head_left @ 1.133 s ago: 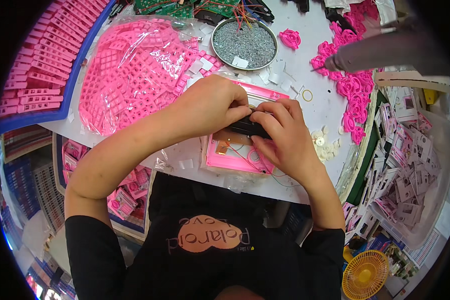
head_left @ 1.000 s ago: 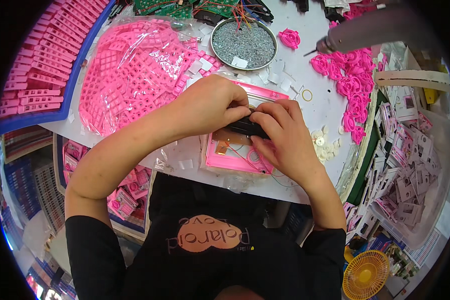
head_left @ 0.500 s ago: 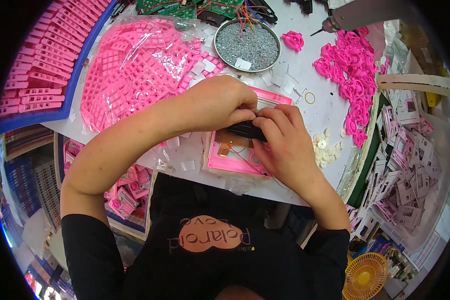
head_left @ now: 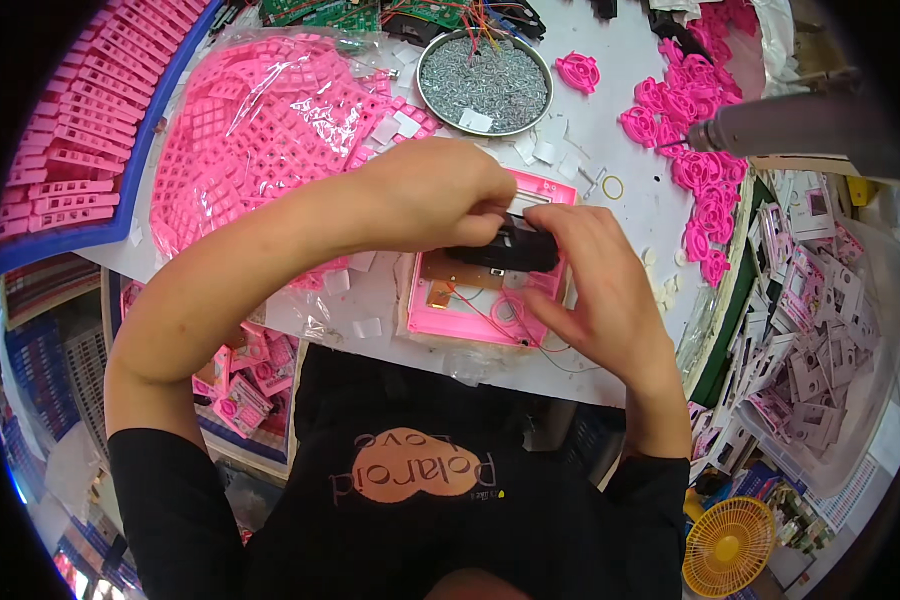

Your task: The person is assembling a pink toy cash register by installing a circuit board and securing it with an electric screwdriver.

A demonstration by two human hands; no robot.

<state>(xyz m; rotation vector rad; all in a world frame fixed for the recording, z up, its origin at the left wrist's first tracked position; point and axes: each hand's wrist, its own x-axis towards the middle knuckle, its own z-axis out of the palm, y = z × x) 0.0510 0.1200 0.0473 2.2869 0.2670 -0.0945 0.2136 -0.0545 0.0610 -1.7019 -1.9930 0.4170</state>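
Note:
A pink plastic housing [head_left: 450, 324] lies on the work table in front of me, with a brown circuit board and thin red wires inside. Across its middle sits a black plastic part [head_left: 500, 256]. My left hand [head_left: 457, 195] is closed, its curled fingers at the upper left of the black part; the fingertips are partly hidden. My right hand [head_left: 602, 275] is spread around the part's right end, with thumb and fingers apart. Its fingertips lie close to the part's upper right edge.
Beyond the hands are a round tin of screws [head_left: 485, 90] and a bag of pink keypads [head_left: 260, 140]. A hanging electric screwdriver [head_left: 770, 135] overlaps the pink ring-shaped parts [head_left: 705, 180]. White discs [head_left: 667, 292] lie right of my hand. A blue tray [head_left: 135, 190] stands left.
My right hand has opened, its thumb and fingers moving away from the black part, which shows more now. The screwdriver has swung nearer and to the right.

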